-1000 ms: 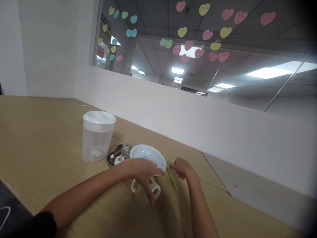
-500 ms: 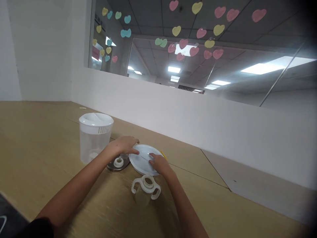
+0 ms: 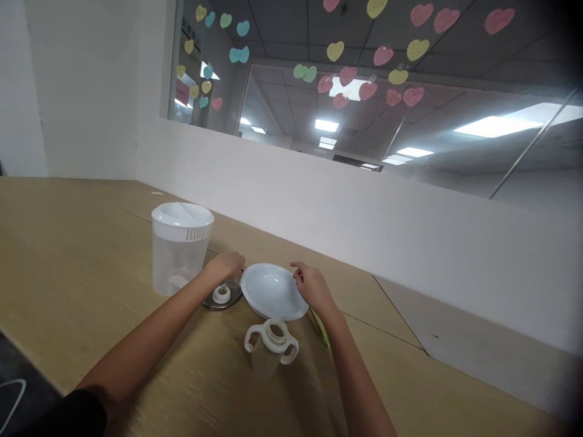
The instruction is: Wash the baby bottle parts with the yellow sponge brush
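My left hand (image 3: 231,265) is closed over the far side of a round metal tray (image 3: 210,303), its fingertips hidden. On that tray sits a white ring-shaped piece (image 3: 221,295). My right hand (image 3: 313,285) hovers at the right rim of a white dish (image 3: 272,291), index finger stretched out and the other fingers bent, with nothing visible in it. A thin yellow-green object (image 3: 320,328) lies partly under the right wrist. Nearest me, an open clear cup with a white two-handled collar (image 3: 273,340) stands in front of the dish.
A tall translucent container with a white lid (image 3: 182,249) stands to the left of the tray. Behind the wooden table (image 3: 82,243) is a white wall (image 3: 319,200) with a window bearing heart-shaped notes. A small pale piece (image 3: 157,193) lies near the wall.
Both hands have moved apart from above the dish, the left toward the tray and the right to the dish's right rim. My left fingers have closed. More of the yellow-green object shows.
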`<state>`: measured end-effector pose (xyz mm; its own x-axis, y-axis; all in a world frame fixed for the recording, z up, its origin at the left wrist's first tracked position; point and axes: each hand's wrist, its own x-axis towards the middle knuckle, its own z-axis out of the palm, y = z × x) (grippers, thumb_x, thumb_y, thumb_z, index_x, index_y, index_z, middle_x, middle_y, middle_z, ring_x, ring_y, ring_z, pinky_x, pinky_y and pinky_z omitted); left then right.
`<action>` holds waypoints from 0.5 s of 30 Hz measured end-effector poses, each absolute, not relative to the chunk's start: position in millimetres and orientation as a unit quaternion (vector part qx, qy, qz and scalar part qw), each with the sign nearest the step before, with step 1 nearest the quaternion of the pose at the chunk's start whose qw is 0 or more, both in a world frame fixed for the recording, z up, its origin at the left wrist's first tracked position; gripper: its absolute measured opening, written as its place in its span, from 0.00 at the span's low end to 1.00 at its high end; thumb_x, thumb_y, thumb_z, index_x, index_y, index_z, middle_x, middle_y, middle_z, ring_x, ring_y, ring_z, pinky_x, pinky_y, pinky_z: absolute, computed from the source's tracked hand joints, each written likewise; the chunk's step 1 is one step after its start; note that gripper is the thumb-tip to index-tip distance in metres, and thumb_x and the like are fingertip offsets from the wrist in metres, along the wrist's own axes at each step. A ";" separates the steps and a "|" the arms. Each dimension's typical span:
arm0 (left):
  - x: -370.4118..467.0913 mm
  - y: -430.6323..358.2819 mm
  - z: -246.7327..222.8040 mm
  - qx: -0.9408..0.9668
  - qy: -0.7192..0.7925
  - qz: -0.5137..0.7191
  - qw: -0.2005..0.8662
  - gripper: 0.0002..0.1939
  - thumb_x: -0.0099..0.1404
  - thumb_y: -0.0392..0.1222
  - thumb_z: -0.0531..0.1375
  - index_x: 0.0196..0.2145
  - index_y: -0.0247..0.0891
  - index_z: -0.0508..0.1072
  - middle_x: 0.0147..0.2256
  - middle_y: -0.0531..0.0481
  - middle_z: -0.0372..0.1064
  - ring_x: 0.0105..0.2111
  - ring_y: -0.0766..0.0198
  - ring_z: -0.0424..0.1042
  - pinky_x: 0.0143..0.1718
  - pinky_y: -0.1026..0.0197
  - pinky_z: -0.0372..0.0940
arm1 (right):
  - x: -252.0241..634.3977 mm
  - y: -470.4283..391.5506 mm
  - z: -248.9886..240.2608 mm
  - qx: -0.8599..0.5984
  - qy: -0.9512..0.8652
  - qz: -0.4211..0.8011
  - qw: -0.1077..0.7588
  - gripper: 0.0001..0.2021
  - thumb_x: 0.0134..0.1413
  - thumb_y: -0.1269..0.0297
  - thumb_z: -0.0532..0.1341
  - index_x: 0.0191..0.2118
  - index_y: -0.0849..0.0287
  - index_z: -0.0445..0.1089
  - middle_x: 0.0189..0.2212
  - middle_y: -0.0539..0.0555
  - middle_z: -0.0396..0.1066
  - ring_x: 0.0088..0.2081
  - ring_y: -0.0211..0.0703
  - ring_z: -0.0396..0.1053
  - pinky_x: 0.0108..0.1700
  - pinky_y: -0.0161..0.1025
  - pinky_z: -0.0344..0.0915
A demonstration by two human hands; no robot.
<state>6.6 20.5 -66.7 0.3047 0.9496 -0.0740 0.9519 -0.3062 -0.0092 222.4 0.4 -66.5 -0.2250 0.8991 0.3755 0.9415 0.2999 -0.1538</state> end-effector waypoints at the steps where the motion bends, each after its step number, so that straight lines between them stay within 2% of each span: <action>1: 7.6 22.6 -70.4 0.804 0.593 -0.038 0.021 0.13 0.55 0.33 0.56 0.39 0.27 0.74 0.41 0.31 0.70 0.42 0.50 0.71 0.38 0.58 0.65 | 224.5 -2.3 -60.7 -0.586 -0.779 -0.059 0.216 0.19 0.52 0.76 0.49 0.49 0.63 0.66 0.37 0.57 0.72 0.38 0.40 0.68 0.41 0.33 0.60; 4: 10.6 26.3 -78.7 0.796 0.603 -0.042 0.026 0.14 0.52 0.32 0.60 0.38 0.29 0.74 0.41 0.32 0.71 0.41 0.50 0.71 0.38 0.58 0.66 | 232.4 -9.9 -46.6 -0.565 -0.765 -0.065 0.302 0.19 0.51 0.76 0.48 0.48 0.64 0.66 0.36 0.57 0.71 0.35 0.40 0.69 0.38 0.35 0.62; 7: 11.8 28.8 -83.9 0.789 0.614 -0.028 0.020 0.16 0.52 0.31 0.59 0.40 0.29 0.73 0.42 0.32 0.70 0.43 0.49 0.70 0.39 0.57 0.66 | 239.0 -17.5 -36.6 -0.529 -0.748 -0.049 0.397 0.17 0.50 0.73 0.49 0.44 0.63 0.68 0.32 0.55 0.70 0.30 0.39 0.69 0.34 0.36 0.64; 11: 9.9 32.9 -90.8 0.782 0.623 0.006 -0.001 0.17 0.57 0.31 0.54 0.45 0.29 0.70 0.44 0.31 0.68 0.45 0.50 0.69 0.42 0.54 0.65 | 241.5 -26.2 -28.7 -0.517 -0.741 -0.046 0.425 0.14 0.49 0.68 0.50 0.41 0.61 0.68 0.29 0.54 0.70 0.28 0.40 0.70 0.32 0.36 0.64; 15: 7.5 37.3 -98.0 0.774 0.632 0.034 -0.019 0.22 0.59 0.33 0.53 0.52 0.28 0.61 0.50 0.30 0.61 0.49 0.50 0.65 0.45 0.53 0.63 | 240.0 -30.1 -25.7 -0.527 -0.732 -0.052 0.428 0.12 0.47 0.67 0.51 0.37 0.60 0.67 0.29 0.53 0.70 0.27 0.40 0.69 0.31 0.36 0.63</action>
